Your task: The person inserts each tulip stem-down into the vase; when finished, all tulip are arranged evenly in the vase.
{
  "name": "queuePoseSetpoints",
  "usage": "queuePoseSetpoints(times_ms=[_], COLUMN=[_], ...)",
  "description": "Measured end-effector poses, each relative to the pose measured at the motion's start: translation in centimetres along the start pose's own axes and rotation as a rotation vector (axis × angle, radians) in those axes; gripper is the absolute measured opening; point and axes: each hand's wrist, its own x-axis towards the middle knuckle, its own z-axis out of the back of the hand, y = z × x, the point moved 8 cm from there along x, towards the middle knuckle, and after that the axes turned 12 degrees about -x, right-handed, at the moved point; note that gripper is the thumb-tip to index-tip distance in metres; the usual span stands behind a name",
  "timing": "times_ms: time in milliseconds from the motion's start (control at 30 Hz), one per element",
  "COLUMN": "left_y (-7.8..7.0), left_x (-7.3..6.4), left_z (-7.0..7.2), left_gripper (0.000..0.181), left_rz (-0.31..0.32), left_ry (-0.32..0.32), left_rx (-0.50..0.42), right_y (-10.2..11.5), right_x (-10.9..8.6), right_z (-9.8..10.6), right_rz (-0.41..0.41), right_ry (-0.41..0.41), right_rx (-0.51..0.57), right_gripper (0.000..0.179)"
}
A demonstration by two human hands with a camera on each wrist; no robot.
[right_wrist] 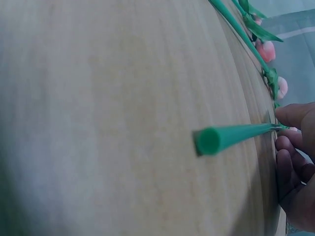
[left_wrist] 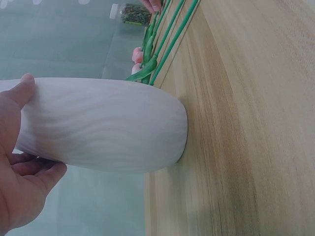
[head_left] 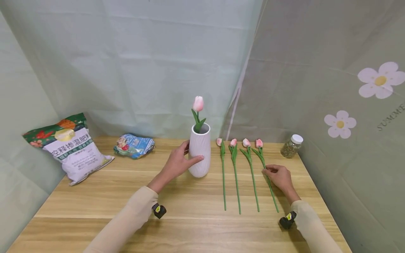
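A white ribbed vase [head_left: 200, 156] stands upright on the wooden table, with one pink artificial tulip [head_left: 198, 104] in its mouth. My left hand [head_left: 178, 162] grips the vase from the left, thumb across the front and fingers round the back; the left wrist view shows the vase [left_wrist: 108, 125] between them. Over at the right, my right hand [head_left: 280, 176] pinches the green stem of the rightmost tulip [head_left: 272, 193] between thumb and fingers. Its stem end [right_wrist: 209, 141] points toward the right wrist camera. More tulips [head_left: 236, 168] lie side by side between that one and the vase.
A clear jar with a white lid [head_left: 291, 146] stands at the back right, near the table edge. On the left, a large fertilizer bag [head_left: 77, 154] leans by a crumpled blue packet [head_left: 135, 146]. Fabric curtains [head_left: 152, 70] hang behind the table [head_left: 95, 203] and along its sides.
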Motion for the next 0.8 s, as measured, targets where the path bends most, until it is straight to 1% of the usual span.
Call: queuePoseSetpoints(times_ms=[233, 500, 633, 800], left_y=[0.02, -0.05, -0.1, -0.14], left_x=[-0.09, -0.06, -0.07, -0.03], left_z=[0.09, 0.03, 0.04, 0.06], left_gripper=[0.087, 0.087, 0.085, 0.084], left_rz=[-0.002, -0.022, -0.028, -0.031], left_ry=[-0.005, -0.004, -0.003, 0.001], left_rx=[0.011, 0.009, 0.005, 0.005], right_y=[0.17, 0.58, 0.64, 0.59], right_x=[0.21, 0.3, 0.48, 0.69], right_z=[-0.03, 0.24, 0.34, 0.42], right_rz=[-0.004, 0.005, 0.014, 0.006], right_ry=[-0.003, -0.021, -0.024, -0.028], right_rx=[0.001, 0.0, -0.029, -0.056], right_gripper=[0.035, 0.028, 0.024, 0.022])
